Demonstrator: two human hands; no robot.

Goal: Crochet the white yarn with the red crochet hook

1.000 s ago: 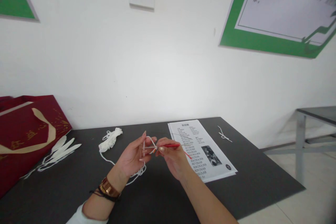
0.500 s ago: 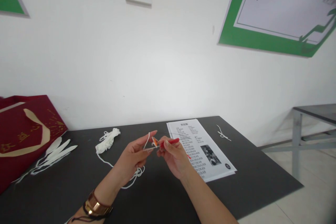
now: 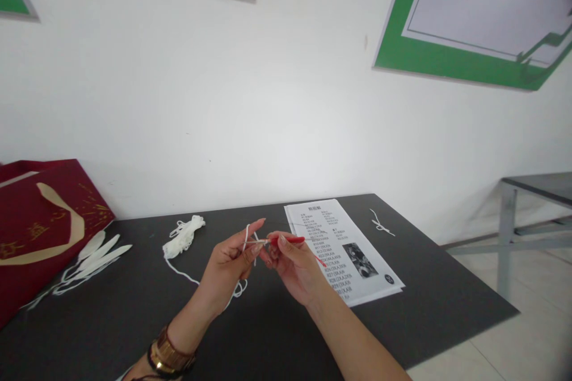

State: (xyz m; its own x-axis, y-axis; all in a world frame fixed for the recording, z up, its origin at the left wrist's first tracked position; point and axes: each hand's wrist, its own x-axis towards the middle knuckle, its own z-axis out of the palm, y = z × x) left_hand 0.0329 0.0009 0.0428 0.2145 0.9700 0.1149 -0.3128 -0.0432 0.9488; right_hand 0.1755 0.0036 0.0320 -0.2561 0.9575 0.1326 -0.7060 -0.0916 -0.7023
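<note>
from the head camera, my one view, i have both hands up over the black desk [image 3: 277, 333], nearly meeting. the left hand [image 3: 223, 268] has its index finger stretched out with the white yarn [image 3: 245, 237] looped over it; the thumb is bent in below, and the strand is pinched on that side. the right hand [image 3: 292, 268] has its thumb and finger pressed together on a red-handled tool [image 3: 292, 239]. its thin shaft points out of the right fingers toward the left ones and lies against the yarn, right in the narrow gap between the two sets of fingertips. i cannot make out the very tip there.

under the left fingers, loose coils of yarn [image 3: 240, 290] show beside the palm. farther out to their left lies the white yarn bundle [image 3: 184, 235], with a strand running from it back toward the left wrist, which wears a gold-brown band [image 3: 170, 354]. well left of the fingers are flat white pieces [image 3: 100, 253] with strings, just beside a dark red bag [image 3: 36, 226] with a cream handle. just behind and right of the right fingers lie printed sheets [image 3: 375, 289], partly covered by that hand, and a thin red strip [image 3: 319, 258] shows over them; i cannot tell what it is. beyond the sheets, well right of the fingers, rests a small knotted white cord [image 3: 381, 226].
</note>
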